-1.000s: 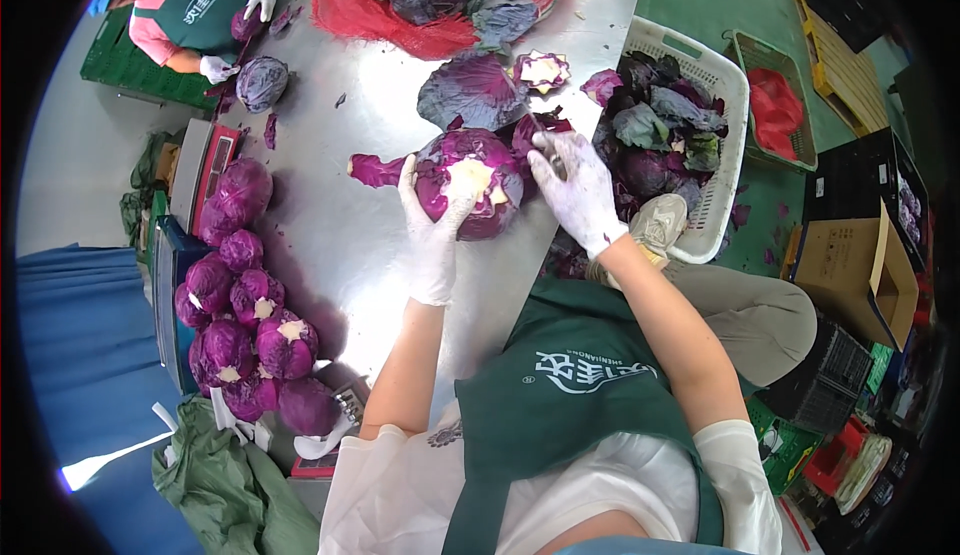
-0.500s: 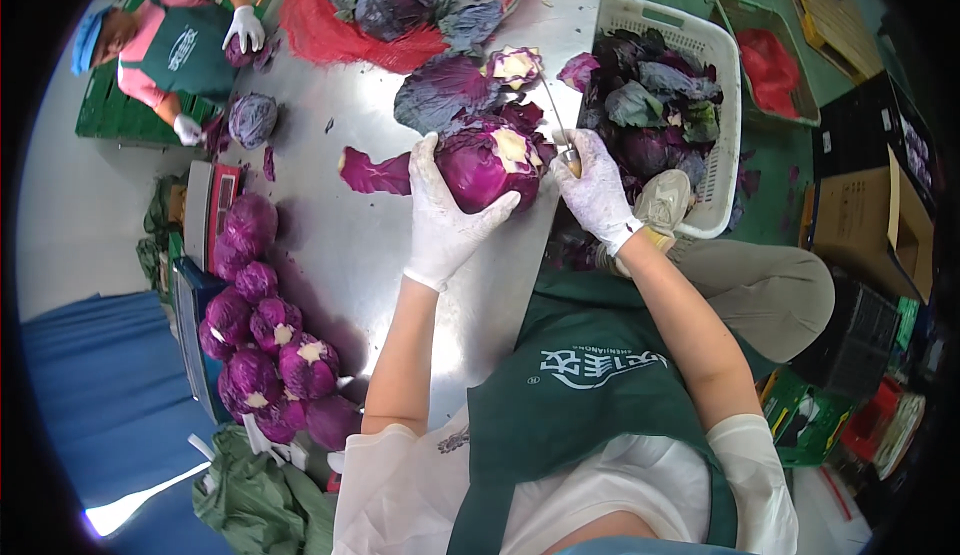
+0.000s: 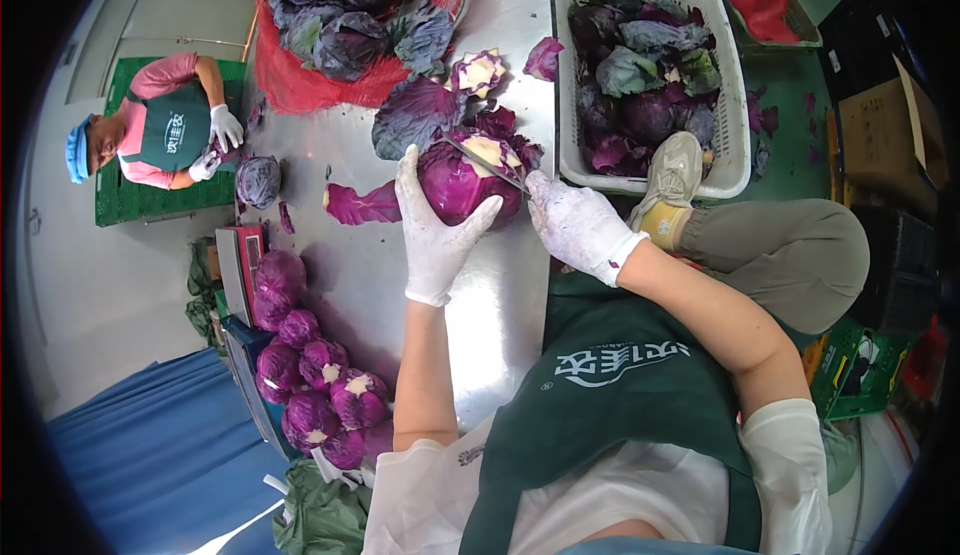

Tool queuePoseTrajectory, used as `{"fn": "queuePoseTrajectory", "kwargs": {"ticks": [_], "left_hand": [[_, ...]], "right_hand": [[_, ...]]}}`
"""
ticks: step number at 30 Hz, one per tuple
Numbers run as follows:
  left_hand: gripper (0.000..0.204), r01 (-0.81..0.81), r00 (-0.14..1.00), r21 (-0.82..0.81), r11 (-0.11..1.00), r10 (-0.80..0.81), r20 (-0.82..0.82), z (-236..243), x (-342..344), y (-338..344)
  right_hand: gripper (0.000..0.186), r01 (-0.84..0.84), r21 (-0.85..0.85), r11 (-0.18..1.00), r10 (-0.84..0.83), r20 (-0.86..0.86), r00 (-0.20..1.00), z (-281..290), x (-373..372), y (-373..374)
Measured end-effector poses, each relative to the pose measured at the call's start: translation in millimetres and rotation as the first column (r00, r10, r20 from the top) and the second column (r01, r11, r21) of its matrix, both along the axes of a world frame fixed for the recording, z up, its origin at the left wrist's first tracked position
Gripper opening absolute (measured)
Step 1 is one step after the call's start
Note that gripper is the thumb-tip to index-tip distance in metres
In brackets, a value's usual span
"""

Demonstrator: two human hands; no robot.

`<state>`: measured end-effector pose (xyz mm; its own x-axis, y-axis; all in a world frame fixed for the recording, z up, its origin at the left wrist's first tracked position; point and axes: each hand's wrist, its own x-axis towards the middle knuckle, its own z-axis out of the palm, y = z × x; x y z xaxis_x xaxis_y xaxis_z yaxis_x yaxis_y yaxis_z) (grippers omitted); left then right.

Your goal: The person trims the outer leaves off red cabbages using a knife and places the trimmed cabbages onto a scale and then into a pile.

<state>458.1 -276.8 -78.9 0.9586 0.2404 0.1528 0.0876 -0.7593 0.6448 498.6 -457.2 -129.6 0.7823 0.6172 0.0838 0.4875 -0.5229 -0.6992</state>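
My left hand (image 3: 436, 240) is spread wide in its white glove, with fingers and thumb cupped around the near left side of a round, shiny purple cabbage (image 3: 450, 187). I think I hold it like that so it can't roll. The cabbage is in the upper middle of the frame, on the shiny grey metal desk (image 3: 500, 307), and its pale cut stem faces up, maybe so I can get at it. My right hand (image 3: 580, 225), in a white glove too, is closed on a thin metal knife (image 3: 487, 165). I can't see the handle. The blade slants across the pale stem, and my fingers are off to its right, away from the tip.

A long purple leaf (image 3: 360, 203) lies just left of the cabbage. A big white plastic basket (image 3: 737, 120) full of dark leaves stands at the upper right, near my right hand, perhaps to be easy to reach. The red net bag (image 3: 340, 95) with dark cabbages (image 3: 350, 45) sits at the upper left.
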Motion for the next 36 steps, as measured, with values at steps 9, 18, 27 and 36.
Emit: {"fn": "queuePoseTrajectory", "kwargs": {"ticks": [9,18,27,36], "left_hand": [[0.104,-0.011,1.0,0.133,0.991,0.01,0.006,2.3,1.9,-13.8],[0.11,-0.071,0.996,0.055,0.996,0.068,0.061,-16.0,-30.1,-14.7],[0.114,-0.077,0.992,-0.333,0.94,0.106,0.071,-21.2,-41.3,-1.3],[0.116,-0.04,0.974,-0.489,0.871,0.143,0.174,-22.8,-41.9,-0.2]], "right_hand": [[0.029,-0.035,-0.149,0.988,0.022,-0.086,0.996,2.5,23.5,3.2],[0.037,0.017,-0.112,0.994,-0.046,-0.258,0.965,-21.4,41.1,18.6],[0.039,0.358,0.34,0.87,-0.119,-0.559,0.821,-12.9,-8.8,24.7],[0.036,0.087,0.47,0.879,-0.063,-0.065,0.996,-22.3,29.5,12.4]]}}
